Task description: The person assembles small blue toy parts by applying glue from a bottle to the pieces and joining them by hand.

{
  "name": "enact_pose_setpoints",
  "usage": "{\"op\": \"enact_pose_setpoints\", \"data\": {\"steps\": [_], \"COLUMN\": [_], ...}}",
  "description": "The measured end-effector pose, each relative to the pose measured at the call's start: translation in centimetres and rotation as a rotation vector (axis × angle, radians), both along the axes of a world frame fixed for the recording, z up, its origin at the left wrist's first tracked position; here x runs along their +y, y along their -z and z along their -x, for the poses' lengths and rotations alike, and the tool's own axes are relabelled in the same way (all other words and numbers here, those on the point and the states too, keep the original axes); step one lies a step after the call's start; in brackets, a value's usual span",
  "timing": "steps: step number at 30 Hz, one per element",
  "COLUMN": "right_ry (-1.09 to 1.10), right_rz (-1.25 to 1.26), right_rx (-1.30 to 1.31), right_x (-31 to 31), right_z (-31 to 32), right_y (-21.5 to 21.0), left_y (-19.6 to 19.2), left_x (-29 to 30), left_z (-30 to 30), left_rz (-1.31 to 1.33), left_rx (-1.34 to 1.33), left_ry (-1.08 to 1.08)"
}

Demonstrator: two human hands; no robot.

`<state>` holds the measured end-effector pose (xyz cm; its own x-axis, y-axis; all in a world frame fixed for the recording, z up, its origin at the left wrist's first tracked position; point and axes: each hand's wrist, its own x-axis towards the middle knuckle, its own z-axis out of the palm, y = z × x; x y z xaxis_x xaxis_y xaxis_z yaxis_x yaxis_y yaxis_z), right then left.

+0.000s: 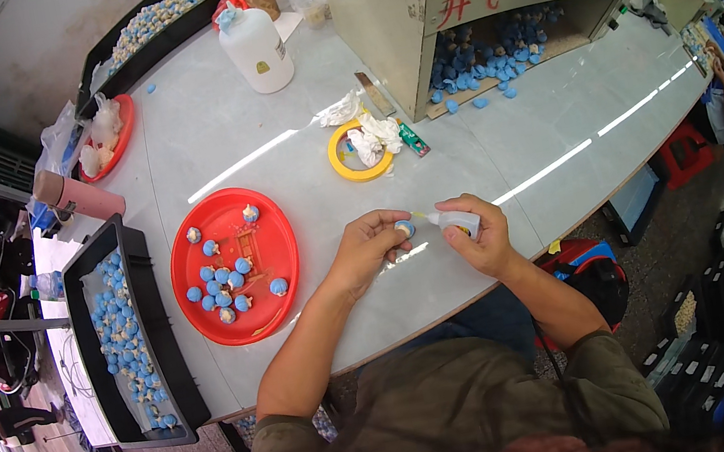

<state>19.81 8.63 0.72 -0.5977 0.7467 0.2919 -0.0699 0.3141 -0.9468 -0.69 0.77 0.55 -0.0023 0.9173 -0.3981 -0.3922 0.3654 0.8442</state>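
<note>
Pinched blue pc (405,229) in L hand (368,250), btl (463,222) in R hand (485,241) @ 3 o'clock.
Couldn't see either whole, part finger-covered.

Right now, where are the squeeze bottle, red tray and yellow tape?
Squeeze bottle (465,221): head view, on its body.
Red tray (270,250): head view, on its bare inside.
Yellow tape (335,155): head view, on its ring's left side.

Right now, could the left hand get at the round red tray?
Probably yes: only tabletop seems to lie between the left hand and the red tray, though that hand holds a small blue piece.
</note>
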Motion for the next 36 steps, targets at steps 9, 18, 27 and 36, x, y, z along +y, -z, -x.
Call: {"op": "enact_pose_setpoints", "data": {"steps": [9,18,27,36], "right_ry": [0.075,0.076,0.140,0.162], "right_rz": [-0.353,-0.374,-0.522,-0.754], "right_rx": [0.054,0.019,0.015,-0.020], "right_x": [-0.2,-0.1,-0.3,-0.8], "right_z": [0.2,0.6,0.7,0.6], "right_y": [0.2,0.4,0.5,-0.1], "left_y": [-0.3,-0.6,-0.9,-1.3], "left_x": [-0.1,-0.1,0.2,0.1], "left_z": [-0.2,-0.3,-0.3,-0.4], "left_rz": [0.015,0.012,0.078,0.120], "left_rx": [0.044,0.061,0.036,0.010], "left_ry": [0.051,0.061,-0.007,-0.036]}}
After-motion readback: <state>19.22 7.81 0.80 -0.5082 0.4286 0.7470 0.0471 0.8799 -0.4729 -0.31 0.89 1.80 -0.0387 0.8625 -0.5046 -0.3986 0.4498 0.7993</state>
